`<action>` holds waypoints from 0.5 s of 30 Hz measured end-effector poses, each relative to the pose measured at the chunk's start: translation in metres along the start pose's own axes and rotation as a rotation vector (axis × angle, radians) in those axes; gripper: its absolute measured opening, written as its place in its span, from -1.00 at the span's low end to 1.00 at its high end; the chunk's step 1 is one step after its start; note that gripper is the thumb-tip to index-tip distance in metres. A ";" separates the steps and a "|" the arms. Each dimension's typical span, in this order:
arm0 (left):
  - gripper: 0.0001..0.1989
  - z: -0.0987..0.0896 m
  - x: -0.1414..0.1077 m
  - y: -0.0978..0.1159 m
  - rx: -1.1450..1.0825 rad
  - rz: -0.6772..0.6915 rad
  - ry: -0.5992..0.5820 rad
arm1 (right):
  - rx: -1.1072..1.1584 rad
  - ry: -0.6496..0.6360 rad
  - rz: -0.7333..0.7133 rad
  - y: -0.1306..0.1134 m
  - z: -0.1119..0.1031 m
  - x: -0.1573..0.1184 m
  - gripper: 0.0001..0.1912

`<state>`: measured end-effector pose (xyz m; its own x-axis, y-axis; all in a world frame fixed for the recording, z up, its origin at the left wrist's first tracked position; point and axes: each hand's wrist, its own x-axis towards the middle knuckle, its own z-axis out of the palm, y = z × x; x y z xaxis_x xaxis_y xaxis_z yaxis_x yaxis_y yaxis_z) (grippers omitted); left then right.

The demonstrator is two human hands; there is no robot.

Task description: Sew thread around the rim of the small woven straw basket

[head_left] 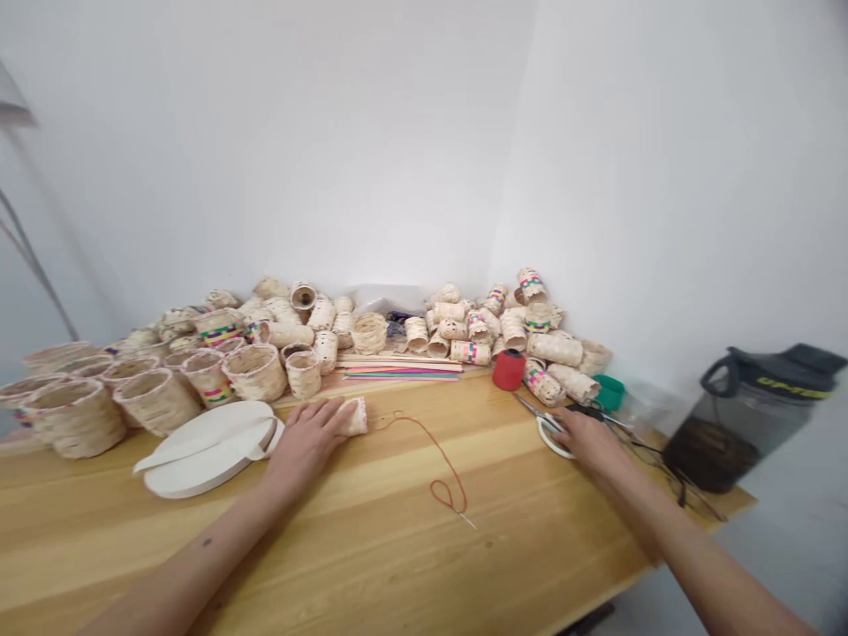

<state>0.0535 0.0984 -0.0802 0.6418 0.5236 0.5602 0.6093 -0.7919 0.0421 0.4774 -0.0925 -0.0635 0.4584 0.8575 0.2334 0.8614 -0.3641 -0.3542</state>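
My left hand is closed over a small woven basket lying on its side on the table, its rim facing right. From beside the basket an orange-red thread runs right in a loose curve, ending at a needle on the wood. At the right, my right hand has its fingers closed on the white handles of a pair of scissors, whose blades point toward the back left. Its fingertips are partly hidden. A red spool of thread stands just behind the scissors.
A flat white roll of ribbon lies left of my left hand. Several woven baskets stand and pile along the wall. Thin coloured strips lie behind. At right are a green container, eyeglasses and a dark-lidded bottle.
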 end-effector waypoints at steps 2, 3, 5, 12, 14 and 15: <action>-0.64 -0.002 0.010 -0.003 -0.100 -0.065 0.021 | 0.021 -0.072 0.002 0.005 -0.001 0.004 -0.71; -0.64 -0.004 0.014 -0.004 -0.137 -0.096 0.023 | 0.032 -0.106 0.007 0.008 -0.003 0.004 -0.71; -0.61 -0.009 0.019 -0.004 -0.349 -0.252 0.073 | 0.053 -0.145 0.016 0.011 -0.006 0.000 -0.71; -0.67 -0.009 0.007 0.025 -0.710 -0.475 -0.026 | 0.962 -0.406 0.089 -0.028 -0.023 -0.035 -0.31; -0.69 -0.005 0.008 0.034 -0.783 -0.490 -0.046 | 1.112 -0.464 0.102 -0.056 -0.022 -0.037 -0.31; -0.68 -0.003 0.010 0.038 -0.803 -0.494 -0.045 | 1.157 -0.479 0.085 -0.071 -0.019 -0.036 -0.33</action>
<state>0.0815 0.0726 -0.0704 0.4242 0.8564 0.2944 0.3247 -0.4473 0.8334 0.4040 -0.1049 -0.0296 0.1685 0.9811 -0.0948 0.0254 -0.1005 -0.9946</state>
